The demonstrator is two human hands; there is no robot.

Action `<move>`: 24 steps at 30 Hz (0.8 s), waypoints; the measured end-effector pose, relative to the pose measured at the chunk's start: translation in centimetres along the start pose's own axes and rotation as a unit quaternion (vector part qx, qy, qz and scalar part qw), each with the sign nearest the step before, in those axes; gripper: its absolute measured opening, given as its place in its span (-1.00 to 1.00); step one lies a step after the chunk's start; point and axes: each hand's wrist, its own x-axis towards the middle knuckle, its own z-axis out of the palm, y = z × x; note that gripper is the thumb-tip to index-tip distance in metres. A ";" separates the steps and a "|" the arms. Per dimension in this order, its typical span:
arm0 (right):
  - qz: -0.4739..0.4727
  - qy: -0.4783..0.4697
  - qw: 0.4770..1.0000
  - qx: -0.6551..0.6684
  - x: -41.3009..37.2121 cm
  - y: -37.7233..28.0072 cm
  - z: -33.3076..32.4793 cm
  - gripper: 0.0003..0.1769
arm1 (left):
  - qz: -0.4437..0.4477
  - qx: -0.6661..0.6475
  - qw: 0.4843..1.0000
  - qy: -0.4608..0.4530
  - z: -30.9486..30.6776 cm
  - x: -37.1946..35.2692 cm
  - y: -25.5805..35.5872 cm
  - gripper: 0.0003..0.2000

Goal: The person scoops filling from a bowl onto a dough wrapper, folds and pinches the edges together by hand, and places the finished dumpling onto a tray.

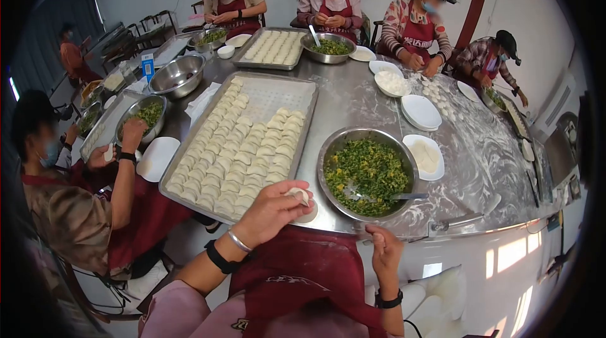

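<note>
My left hand (270, 210), closed near the front table edge, pinches a small white dumpling (299, 196) in its fingertips; the fingers partly hide it. My right hand (385, 251) is apart from it, below the table edge, its fingers curled and nothing visible in them. Between and beyond the hands stands a steel bowl of chopped green and yellow filling (365, 177). A metal spoon (409, 196) lies in the bowl with its handle over the rim. To the left, a metal tray (278, 95) carries rows of folded dumplings (230, 155).
White plates (421, 112) and a plate of wrappers (425, 156) lie right of the bowl. Flour covers the right of the table (476, 167). A second dumpling tray (273, 46) is at the back. Co-workers sit around; one person's hand (134, 133) reaches into a bowl at left.
</note>
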 end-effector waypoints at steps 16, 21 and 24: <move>0.057 0.118 0.985 -0.109 0.8 7.8 -0.1 -0.74 | 0.110 0.131 0.984 0.052 -2.1 1.9 8.5 -0.61; 0.033 0.166 0.980 -0.104 1.4 9.0 0.5 -0.82 | 0.116 0.172 0.975 0.074 -2.2 3.3 10.4 -0.61; 0.002 0.183 0.965 -0.188 1.6 10.9 1.4 -0.87 | 0.118 0.194 0.970 0.082 -1.9 4.5 11.8 -0.63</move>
